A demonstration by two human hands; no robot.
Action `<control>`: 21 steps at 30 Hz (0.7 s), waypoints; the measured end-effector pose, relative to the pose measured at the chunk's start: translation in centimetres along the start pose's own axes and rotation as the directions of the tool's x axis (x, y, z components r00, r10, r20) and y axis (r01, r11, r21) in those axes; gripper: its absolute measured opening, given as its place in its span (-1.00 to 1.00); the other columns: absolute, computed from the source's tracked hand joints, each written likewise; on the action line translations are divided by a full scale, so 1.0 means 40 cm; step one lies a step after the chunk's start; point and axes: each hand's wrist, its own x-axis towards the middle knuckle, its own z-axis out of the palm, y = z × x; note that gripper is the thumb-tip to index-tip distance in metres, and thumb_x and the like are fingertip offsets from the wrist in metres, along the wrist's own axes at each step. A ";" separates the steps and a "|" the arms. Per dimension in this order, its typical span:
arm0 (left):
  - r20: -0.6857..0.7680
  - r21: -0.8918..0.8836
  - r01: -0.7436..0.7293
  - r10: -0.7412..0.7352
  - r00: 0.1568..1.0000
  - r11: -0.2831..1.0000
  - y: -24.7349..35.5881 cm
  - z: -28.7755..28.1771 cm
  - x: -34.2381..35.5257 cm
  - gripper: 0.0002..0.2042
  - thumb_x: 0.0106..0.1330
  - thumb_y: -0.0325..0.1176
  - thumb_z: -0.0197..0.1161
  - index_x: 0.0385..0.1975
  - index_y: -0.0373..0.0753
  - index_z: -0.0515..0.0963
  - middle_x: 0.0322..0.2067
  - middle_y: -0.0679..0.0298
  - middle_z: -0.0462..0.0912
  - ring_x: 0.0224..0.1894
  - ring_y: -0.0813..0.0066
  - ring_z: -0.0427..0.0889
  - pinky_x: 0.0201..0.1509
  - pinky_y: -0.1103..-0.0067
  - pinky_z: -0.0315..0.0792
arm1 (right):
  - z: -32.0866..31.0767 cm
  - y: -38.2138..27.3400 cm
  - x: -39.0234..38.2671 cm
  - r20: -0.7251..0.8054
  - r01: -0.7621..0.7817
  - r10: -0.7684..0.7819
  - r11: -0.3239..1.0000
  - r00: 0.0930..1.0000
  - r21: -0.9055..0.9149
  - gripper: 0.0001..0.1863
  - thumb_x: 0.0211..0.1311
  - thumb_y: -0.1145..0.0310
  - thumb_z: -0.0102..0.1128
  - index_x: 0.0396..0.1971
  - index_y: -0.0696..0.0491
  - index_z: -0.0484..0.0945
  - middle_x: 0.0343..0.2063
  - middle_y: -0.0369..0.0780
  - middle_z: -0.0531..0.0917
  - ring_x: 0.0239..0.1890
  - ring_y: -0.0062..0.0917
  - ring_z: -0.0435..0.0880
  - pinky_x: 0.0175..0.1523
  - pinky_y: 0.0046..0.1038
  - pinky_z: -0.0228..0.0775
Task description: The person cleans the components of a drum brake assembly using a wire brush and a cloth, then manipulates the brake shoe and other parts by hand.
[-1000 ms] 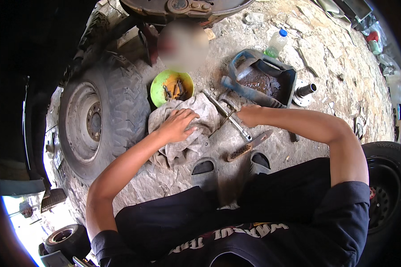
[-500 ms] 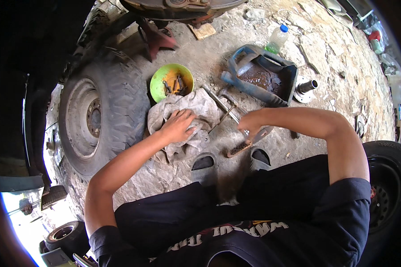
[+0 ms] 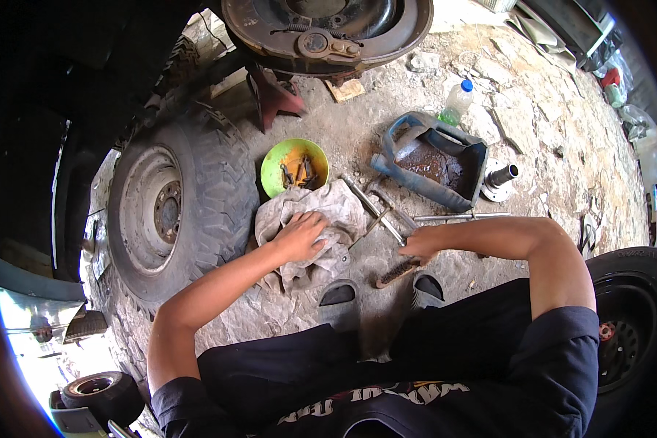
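My left hand (image 3: 303, 235) rests palm-down on a crumpled pale rag (image 3: 343, 208), its fingers slightly bent and the thumb apart. My right hand (image 3: 422, 243) reaches to the ground with fingers curled down, at the near end of a chrome bar (image 3: 372, 210) and just above a scrub brush (image 3: 398, 273) with dark bristles. Which of these it grips, if either, is hidden beneath the fingers. A thin rusty T-shaped tool (image 3: 378, 221) lies across the bar. Behind the rag stands a lime-green bowl (image 3: 271, 175) stained orange inside, holding several dark bolts (image 3: 288, 175).
A cut-open blue jug (image 3: 423, 191) with brown sludge (image 3: 442, 164) lies ahead right, beside a flanged metal spindle (image 3: 500, 179) and a clear bottle (image 3: 456, 104). A big treaded wheel (image 3: 219, 204) flanks my left. A brake drum assembly (image 3: 328, 47) overhangs ahead, near a red jack stand (image 3: 274, 102).
My right hand has come lower, nearer the brush, covering its handle. My left hand stays on the rag. The whole view has tilted up, showing more of the drum assembly.
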 end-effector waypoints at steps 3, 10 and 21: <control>0.002 0.000 0.004 -0.004 1.000 1.000 -0.002 0.002 -0.007 -0.56 0.32 -0.22 0.19 0.13 -0.30 0.39 0.09 0.01 0.42 0.22 0.05 0.36 0.32 0.22 0.19 | -0.017 0.018 -0.013 -0.036 0.053 -0.051 0.996 0.998 0.069 -0.42 -0.10 0.14 0.52 -0.16 0.12 0.43 -0.28 0.01 0.63 -0.11 -0.01 0.62 -0.03 -0.08 0.47; -0.093 -0.081 0.042 -0.049 0.994 0.996 -0.004 -0.068 0.006 -0.60 0.36 -0.23 0.18 0.13 -0.25 0.39 0.13 -0.02 0.41 0.27 0.05 0.33 0.35 0.20 0.17 | -0.153 0.004 -0.029 -0.067 -0.032 0.041 0.991 0.997 0.128 -0.51 -0.09 0.24 0.49 -0.20 0.17 0.49 -0.15 -0.01 0.60 -0.05 -0.09 0.60 0.02 -0.12 0.43; -0.608 -0.789 -0.193 -0.693 0.388 0.584 -0.047 -0.572 0.117 -0.47 0.45 0.10 0.07 0.18 -0.22 0.35 0.10 0.23 0.44 0.12 0.40 0.48 0.11 0.40 0.42 | -0.709 -0.180 -0.442 -0.653 0.130 -0.012 0.982 0.757 0.133 -0.15 0.10 -0.03 0.41 0.31 0.10 0.31 0.16 0.07 0.51 0.14 -0.06 0.56 0.24 -0.18 0.43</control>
